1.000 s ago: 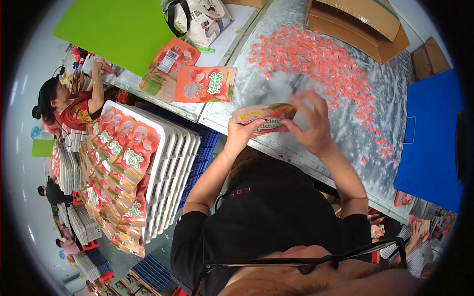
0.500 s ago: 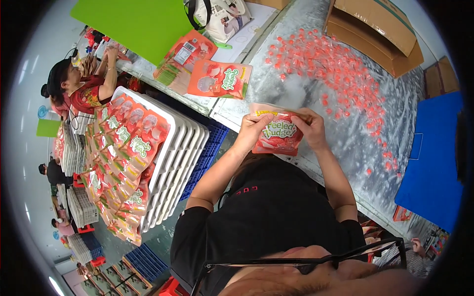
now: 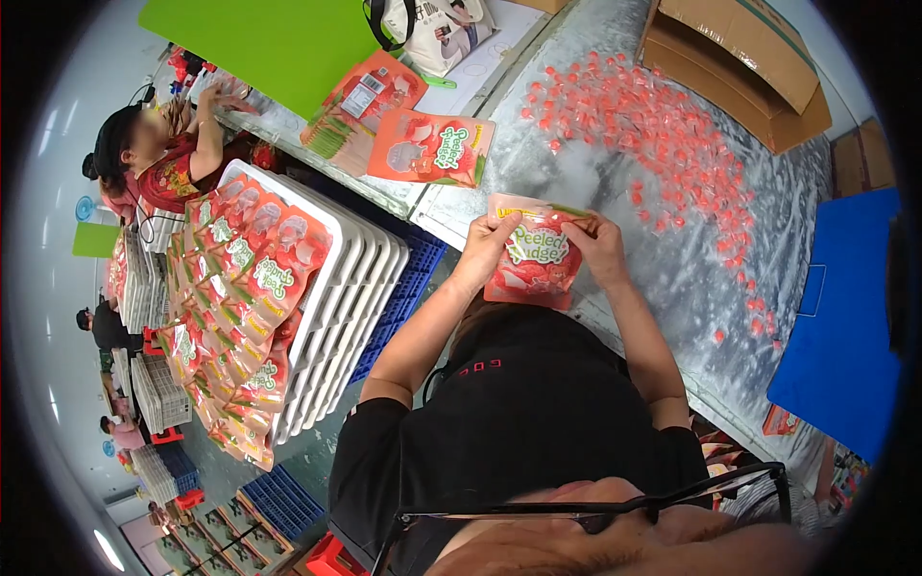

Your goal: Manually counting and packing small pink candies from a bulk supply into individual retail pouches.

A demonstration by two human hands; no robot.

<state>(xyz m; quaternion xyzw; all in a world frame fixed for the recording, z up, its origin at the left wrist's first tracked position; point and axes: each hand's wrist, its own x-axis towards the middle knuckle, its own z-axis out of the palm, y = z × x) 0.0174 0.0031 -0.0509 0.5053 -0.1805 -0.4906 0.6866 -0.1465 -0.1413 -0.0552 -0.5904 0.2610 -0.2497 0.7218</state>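
You have both hands up on the top edge of an orange-red stand-up pouch (image 3: 534,264), printed side facing you, held upright just in front of your chest at the near edge of the metal table (image 3: 615,182). Your left hand (image 3: 488,252) pinches the pouch's top left corner, fingers curled over the rim; your right hand (image 3: 597,248) grips the top right corner the same way. The two hands sit close together, only the mouth of the pouch between them, and both are closed on it. Whether the mouth is open or pressed shut, you cannot tell from here.

Beyond your hands, the tabletop carries a wide scatter of small red wrapped sweets (image 3: 643,125), thinning out toward your right. A second pouch (image 3: 432,149) of the same kind lies flat on the table to your upper left, well apart from the one you hold, with another flat packet (image 3: 360,101) past it and a green sheet (image 3: 269,43) behind. Cardboard boxes (image 3: 740,58) stand at the far side, a blue board (image 3: 845,317) lies on your right.

To your left, a stack of white trays (image 3: 351,298) holds rows of filled pouches (image 3: 245,278), standing over blue crates (image 3: 408,288). Another person (image 3: 158,158) works farther along on that side.
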